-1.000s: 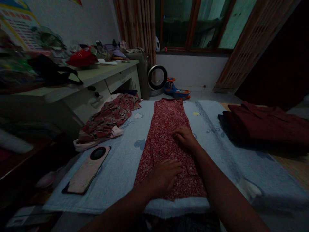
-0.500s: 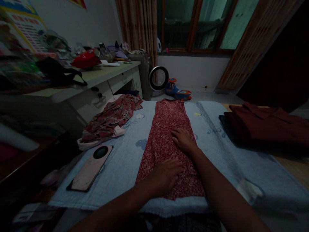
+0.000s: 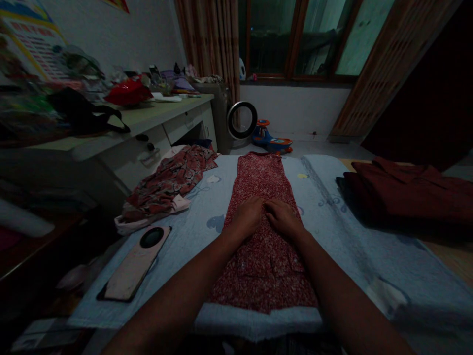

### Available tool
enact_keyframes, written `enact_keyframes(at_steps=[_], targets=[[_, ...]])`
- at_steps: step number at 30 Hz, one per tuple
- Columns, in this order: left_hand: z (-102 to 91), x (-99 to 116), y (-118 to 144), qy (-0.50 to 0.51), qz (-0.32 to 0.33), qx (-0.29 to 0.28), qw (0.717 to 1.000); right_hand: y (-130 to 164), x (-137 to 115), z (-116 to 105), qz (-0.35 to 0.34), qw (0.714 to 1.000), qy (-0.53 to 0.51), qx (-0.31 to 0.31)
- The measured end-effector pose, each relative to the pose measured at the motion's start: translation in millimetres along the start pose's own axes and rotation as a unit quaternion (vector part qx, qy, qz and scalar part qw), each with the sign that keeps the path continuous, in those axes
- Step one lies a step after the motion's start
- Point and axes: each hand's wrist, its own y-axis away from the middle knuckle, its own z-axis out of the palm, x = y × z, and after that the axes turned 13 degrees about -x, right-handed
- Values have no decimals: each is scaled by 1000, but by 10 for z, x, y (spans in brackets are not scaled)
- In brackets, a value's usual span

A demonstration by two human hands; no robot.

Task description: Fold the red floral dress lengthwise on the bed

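Note:
A long red floral garment (image 3: 258, 182) lies folded lengthwise down the middle of a pale blue towel (image 3: 332, 236). My left hand (image 3: 247, 217) rests flat on the garment's middle, fingers pointing away from me. Right beside it, my right hand (image 3: 283, 217) also presses flat on the cloth, and the two hands touch at the fingertips. Neither hand grips anything.
A crumpled patterned garment (image 3: 166, 185) lies at the towel's left edge, with a pink phone (image 3: 135, 264) nearer me. Folded dark red clothes (image 3: 402, 195) sit on the right. A cluttered desk (image 3: 111, 130) stands at the left, a round fan (image 3: 242, 120) and toy car (image 3: 271, 139) beyond.
My left hand slid forward from the garment's near end to its middle, meeting my right hand. The right hand stayed about where it was.

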Motion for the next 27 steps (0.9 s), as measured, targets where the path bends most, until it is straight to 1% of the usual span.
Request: enact_keyframes(at_steps=[3, 6, 8, 11, 15, 21, 24, 27], targets=[[174, -95, -121, -39, -21, -10, 999, 1, 31, 16, 4, 1000, -2, -6], [331, -160, -123, -57, -21, -11, 998, 5, 71, 50, 27, 999, 6, -17], [400, -189, -106, -61, -17, -8, 998, 11, 78, 65, 43, 999, 15, -28], [448, -209, -90, -63, -21, -9, 998, 19, 57, 59, 64, 997, 29, -45], [429, -206, -83, -68, -26, -15, 997, 23, 40, 23, 91, 993, 52, -51], [273, -207, -133, -72, -11, -26, 997, 30, 127, 49, 138, 987, 64, -53], [230, -222, -188, -69, -21, -22, 997, 34, 163, 68, 145, 986, 69, -54], [246, -249, -226, -70, -27, -15, 997, 6, 188, 5, 138, 986, 77, -59]])
